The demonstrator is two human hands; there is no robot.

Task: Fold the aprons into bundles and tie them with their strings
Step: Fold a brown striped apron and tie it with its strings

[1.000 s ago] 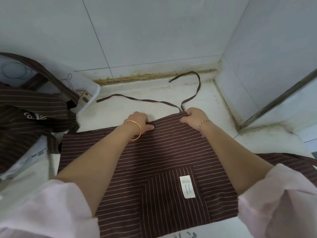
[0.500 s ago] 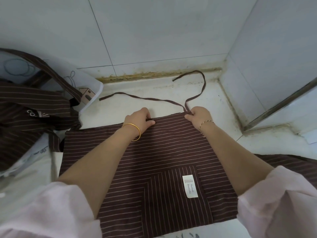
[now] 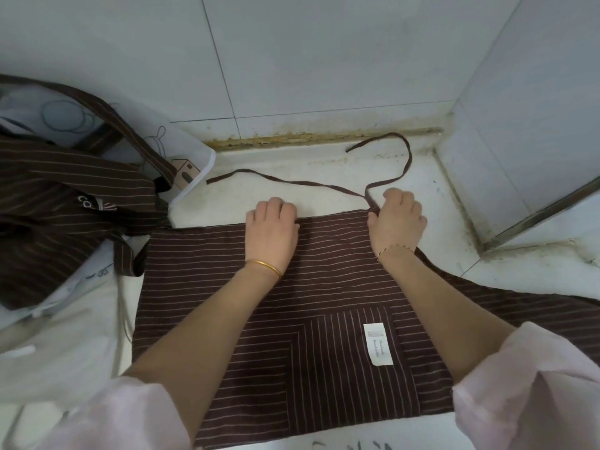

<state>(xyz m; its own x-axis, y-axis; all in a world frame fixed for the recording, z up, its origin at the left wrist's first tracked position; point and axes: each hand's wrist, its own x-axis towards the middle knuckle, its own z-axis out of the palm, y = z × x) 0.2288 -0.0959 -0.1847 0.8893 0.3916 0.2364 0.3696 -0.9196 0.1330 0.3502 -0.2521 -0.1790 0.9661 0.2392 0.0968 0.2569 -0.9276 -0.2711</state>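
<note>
The apron [image 3: 328, 280] is lying flat across the centre of the frame on the desk [image 3: 276, 164]. Both hands are curling over its far edge, the left hand [image 3: 272, 227] pinching mid-edge and the right hand [image 3: 397, 219] gripping the corner where the strings [image 3: 311, 182] are trailing toward the upper right. I'd be worrying about an uneven pull skewing the fold, or the strings getting buried inside. Room is running short: wall [image 3: 324, 60] close behind and at right, a pile [image 3: 65, 196] of aprons crowding the left.
</note>
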